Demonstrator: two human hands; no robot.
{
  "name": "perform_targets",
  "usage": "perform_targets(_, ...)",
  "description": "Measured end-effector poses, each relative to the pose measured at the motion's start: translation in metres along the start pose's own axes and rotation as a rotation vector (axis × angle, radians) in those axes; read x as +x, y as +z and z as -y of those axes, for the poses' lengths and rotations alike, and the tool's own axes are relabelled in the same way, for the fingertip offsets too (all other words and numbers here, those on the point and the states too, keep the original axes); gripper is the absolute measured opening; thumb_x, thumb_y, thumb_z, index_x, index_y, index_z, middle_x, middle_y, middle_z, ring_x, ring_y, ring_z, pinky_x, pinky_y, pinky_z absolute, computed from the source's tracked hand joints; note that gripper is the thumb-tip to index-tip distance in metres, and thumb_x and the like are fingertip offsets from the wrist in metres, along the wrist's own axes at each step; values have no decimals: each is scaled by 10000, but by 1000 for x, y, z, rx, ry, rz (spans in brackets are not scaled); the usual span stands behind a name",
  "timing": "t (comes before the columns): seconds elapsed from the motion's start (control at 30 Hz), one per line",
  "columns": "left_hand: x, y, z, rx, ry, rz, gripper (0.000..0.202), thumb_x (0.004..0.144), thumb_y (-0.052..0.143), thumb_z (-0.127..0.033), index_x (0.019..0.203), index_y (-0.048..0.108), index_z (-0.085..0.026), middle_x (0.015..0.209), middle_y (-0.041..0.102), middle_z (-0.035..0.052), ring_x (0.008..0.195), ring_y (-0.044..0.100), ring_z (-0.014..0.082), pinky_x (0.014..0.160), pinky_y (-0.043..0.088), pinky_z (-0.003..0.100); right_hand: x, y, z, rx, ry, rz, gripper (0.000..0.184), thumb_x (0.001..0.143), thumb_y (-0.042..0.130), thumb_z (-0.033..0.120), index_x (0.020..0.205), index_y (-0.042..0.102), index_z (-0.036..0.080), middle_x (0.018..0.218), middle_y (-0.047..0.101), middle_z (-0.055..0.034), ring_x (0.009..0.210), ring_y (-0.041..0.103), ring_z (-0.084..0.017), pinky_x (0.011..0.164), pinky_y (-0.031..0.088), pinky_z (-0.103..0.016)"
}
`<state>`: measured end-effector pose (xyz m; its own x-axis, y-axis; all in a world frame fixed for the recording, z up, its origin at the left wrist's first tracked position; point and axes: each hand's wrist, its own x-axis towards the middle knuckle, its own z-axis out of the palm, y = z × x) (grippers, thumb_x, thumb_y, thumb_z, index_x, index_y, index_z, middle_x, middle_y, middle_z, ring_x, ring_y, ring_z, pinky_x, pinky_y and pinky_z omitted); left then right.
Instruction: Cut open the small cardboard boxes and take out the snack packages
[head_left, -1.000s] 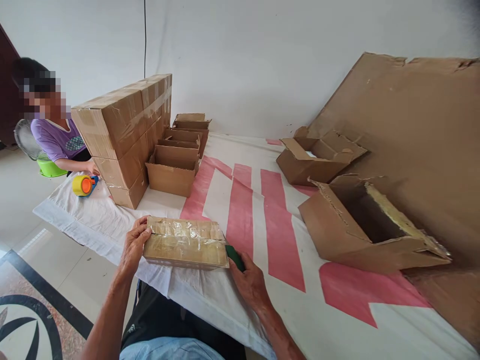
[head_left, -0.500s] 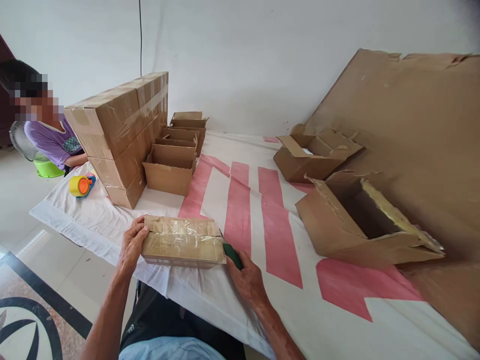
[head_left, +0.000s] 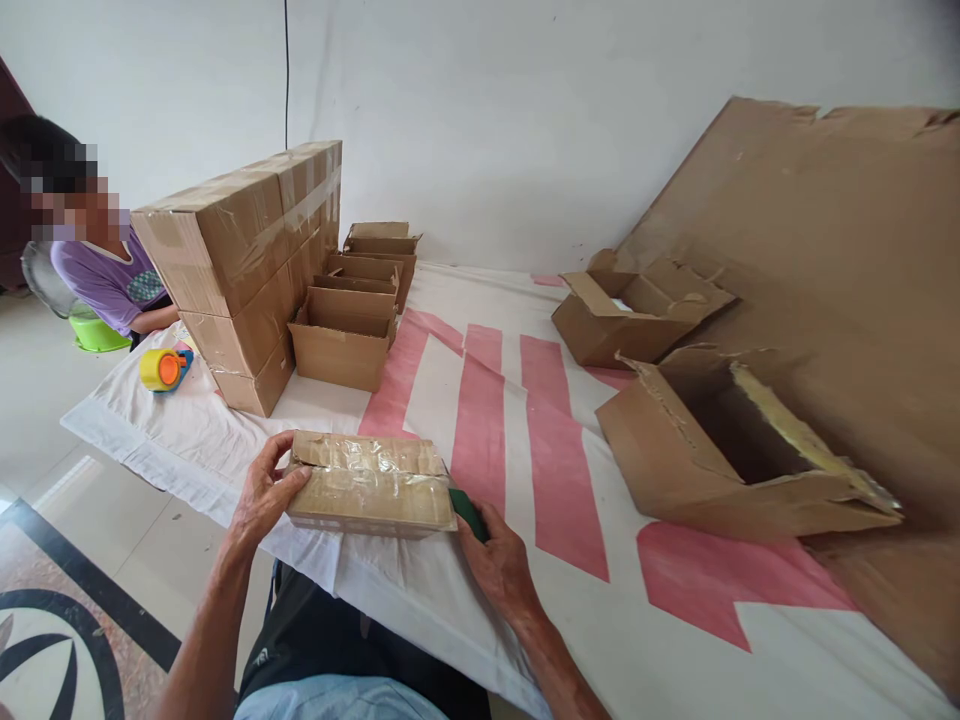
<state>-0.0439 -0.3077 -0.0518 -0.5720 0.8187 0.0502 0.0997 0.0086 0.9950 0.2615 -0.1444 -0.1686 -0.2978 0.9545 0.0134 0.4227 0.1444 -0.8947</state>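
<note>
A small cardboard box (head_left: 371, 485) wrapped in clear tape lies on the white and pink sheet (head_left: 510, 420) in front of me. My left hand (head_left: 262, 495) is at the box's left end, thumb on its top edge and fingers partly spread beside it. My right hand (head_left: 499, 560) is closed round a green-handled tool (head_left: 468, 512) whose tip meets the box's right end at the taped seam.
Taped boxes (head_left: 247, 260) are stacked at the back left, with open boxes (head_left: 349, 335) beside them. A yellow and orange tape dispenser (head_left: 165, 368) lies near a seated person (head_left: 97, 260). Torn open cartons (head_left: 720, 450) and a big cardboard sheet (head_left: 840, 280) fill the right.
My left hand has loosened on the box's left end, its fingers now more spread and lower. My right hand and the green tool stay at the right end.
</note>
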Motion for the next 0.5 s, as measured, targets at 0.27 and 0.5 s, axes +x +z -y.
perform_targets(0.27,4,3,-21,75,-21,9,488,752,766,-295,1232,739,-208,1270,746,83,1139,709,302,844,582,324,-2,-1,3,2,12,11,615,847,605,712,1193,742,222,1098,827,-98,1020,750,-340,860,581,-441)
perform_targets(0.5,4,4,-24,75,-59,40,491,788,769,-353,1252,706,-207,1306,728,91,1017,730,270,842,582,344,-1,-1,4,1,16,9,615,842,596,726,1160,736,219,1103,828,-98,1016,750,-335,872,569,-441)
